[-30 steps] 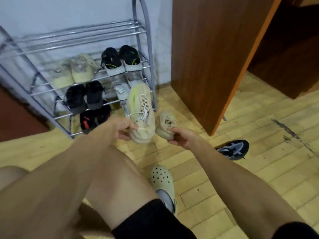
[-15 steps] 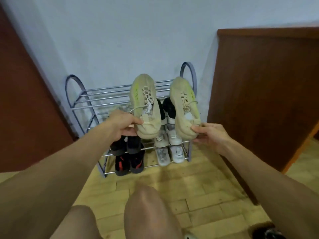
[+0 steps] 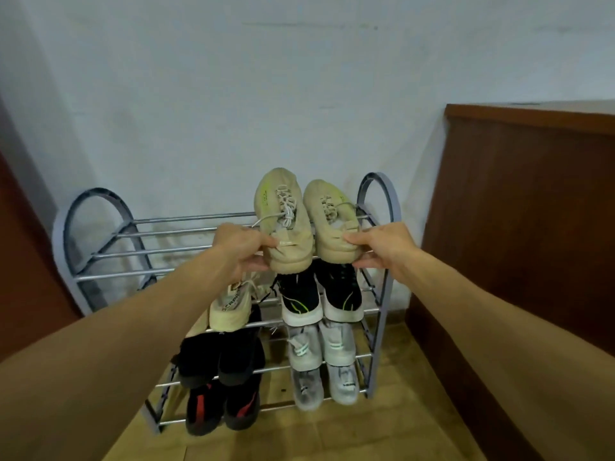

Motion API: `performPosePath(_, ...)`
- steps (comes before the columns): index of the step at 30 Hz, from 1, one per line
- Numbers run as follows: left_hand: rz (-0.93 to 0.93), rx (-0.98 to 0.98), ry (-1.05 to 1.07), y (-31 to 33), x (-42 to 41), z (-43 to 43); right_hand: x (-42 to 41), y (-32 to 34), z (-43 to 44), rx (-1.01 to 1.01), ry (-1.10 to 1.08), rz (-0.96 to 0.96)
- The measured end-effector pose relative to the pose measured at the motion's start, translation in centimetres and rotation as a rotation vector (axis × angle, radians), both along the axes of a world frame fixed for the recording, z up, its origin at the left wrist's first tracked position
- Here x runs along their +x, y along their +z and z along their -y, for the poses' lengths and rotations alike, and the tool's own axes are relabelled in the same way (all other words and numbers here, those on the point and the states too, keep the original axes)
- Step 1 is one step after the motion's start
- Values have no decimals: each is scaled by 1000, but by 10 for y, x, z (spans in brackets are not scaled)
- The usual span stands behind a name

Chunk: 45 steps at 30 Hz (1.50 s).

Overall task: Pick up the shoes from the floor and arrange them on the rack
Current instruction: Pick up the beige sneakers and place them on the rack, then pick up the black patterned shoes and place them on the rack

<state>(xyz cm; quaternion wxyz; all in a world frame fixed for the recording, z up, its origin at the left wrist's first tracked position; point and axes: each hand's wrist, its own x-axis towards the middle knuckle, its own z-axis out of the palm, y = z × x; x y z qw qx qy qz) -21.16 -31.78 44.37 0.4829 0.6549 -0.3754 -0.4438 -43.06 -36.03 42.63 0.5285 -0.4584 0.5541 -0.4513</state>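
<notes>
So both hands are up at the top of the rack (image 3: 100,254) here. The left hand (image 3: 241,249) has its grip pinched on the heel of one beige sneaker (image 3: 284,221), thumb on top and fingers curled under the sole. The right hand (image 3: 382,247) does the same with the other beige sneaker (image 3: 332,217), grip closed on the heel end. The two shoes sit side by side, nearly touching, toes pointing at the pale wall (image 3: 233,94), laces up, over the right half of the top shelf bars. Can't really tell if the soles are fully resting on the bars or just above them, the heels hang past the front bar either way.

The left half of that top shelf is bare bars. One shelf down there's a cream sneaker (image 3: 231,304) partly hidden behind the left wrist, and next to it a black pair with white soles and neon green streaks (image 3: 319,294). Below those, a black pair (image 3: 221,357) on the left and a light grey pair (image 3: 321,344) on the right. Lowest level has black shoes with red marks (image 3: 223,407) and another whitish-grey pair (image 3: 326,384).

The rack stands on a yellowish wood floor (image 3: 332,437), against the wall, with a dark brown wooden panel (image 3: 515,227) close on its right and something reddish-brown on the far left edge.
</notes>
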Motion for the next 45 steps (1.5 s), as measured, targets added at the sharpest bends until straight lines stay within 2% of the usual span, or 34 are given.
performPosePath(9, 70, 43, -16, -14, -9, 24, 5, -16, 11, -84, -81, -103)
performPosePath(12, 84, 74, -22, -10, -8, 18, 6, -15, 0, -92, -40, -131)
performPosePath(16, 95, 87, -21, -4, -14, -2, -8, -8, -23, -59, 86, -242)
performPosePath(23, 206, -21, -75, 9, -58, -76, -63, -2, -93, -27, 102, -335)
performPosePath(28, 234, -34, -287, -15, -127, -144, -122, -43, -167, 76, 102, -395)
performPosePath(35, 410, 103, -743, -124, -238, -226, -218, -160, -273, 362, 44, -413)
performPosePath(39, 493, 190, -983, -187, -273, -259, -255, -218, -328, 527, -2, -389)
performPosePath(45, 566, 329, -1158, -253, -290, -280, -275, -301, -379, 709, -107, -285)
